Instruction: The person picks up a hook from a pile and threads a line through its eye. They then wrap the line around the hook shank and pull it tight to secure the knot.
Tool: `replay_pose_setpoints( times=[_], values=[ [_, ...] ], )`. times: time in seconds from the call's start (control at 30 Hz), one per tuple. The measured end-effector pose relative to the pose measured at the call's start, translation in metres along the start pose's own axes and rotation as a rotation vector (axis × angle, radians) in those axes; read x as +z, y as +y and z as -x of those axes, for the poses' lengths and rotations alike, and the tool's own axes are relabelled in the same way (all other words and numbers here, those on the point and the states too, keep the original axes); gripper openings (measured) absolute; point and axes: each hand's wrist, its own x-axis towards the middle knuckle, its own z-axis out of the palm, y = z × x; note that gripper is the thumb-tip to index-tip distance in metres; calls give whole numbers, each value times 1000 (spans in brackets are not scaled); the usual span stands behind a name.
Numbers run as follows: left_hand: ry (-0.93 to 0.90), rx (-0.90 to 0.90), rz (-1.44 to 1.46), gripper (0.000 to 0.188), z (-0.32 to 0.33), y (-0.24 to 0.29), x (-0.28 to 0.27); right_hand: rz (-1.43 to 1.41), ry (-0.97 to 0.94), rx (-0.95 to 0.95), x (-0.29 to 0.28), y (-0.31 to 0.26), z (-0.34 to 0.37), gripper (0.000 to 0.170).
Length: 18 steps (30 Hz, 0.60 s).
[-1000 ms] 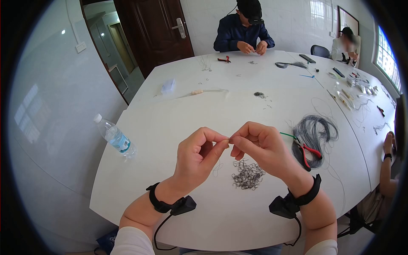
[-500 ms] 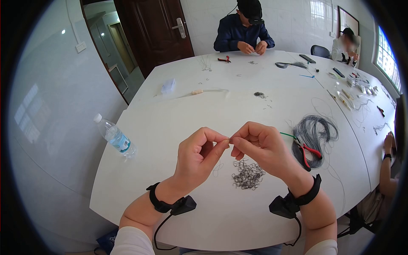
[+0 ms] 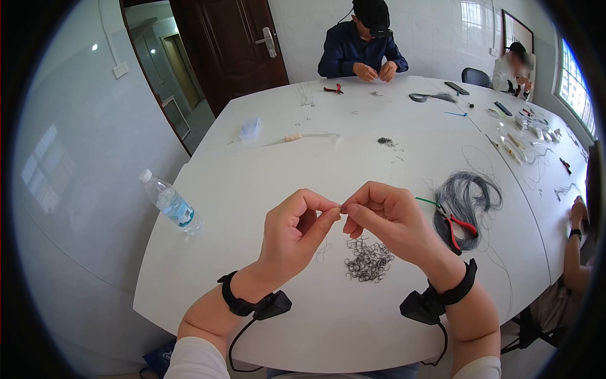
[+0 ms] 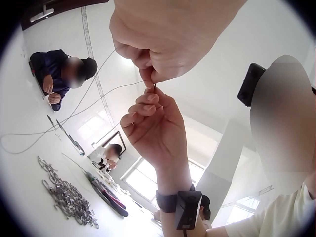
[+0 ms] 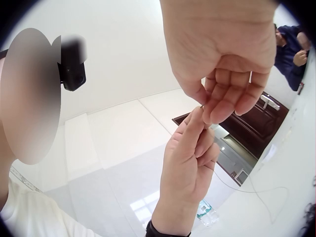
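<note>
the left hand is closed in a pinch, thumb and forefinger tips pressed together on a small dark piece. the right hand grips that same piece from the other side, its thumb and forefinger also pinched, the other fingers loosely curled. the fingertips of the two hands meet or nearly touch, and they cover most of the piece, so its full shape cannot be told. a thin thread runs out from the left hand's fingers and loops out in the air beside it.

both hands are raised over the white table, with a loose pile of small hooks lying just below and nearest the right hand. to the right of that hand, red-handled pliers lie on the near part of a bundle of grey strands. white tabletop spans the space between the left hand and the water bottle, which stands well apart near the table's left edge. the near edge passes under the forearms. the seam in the tabletop runs beyond the grey bundle on the right. across the table, a person in dark blue sits at the far edge.
</note>
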Motion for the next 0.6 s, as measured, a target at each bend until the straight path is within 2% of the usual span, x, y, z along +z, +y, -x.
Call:
replay_pose_setpoints(
  times=[0.6],
  values=[
    [23,5,-11,7,0,1,0,-36,-14,3,-1,0,0,19]
  ],
)
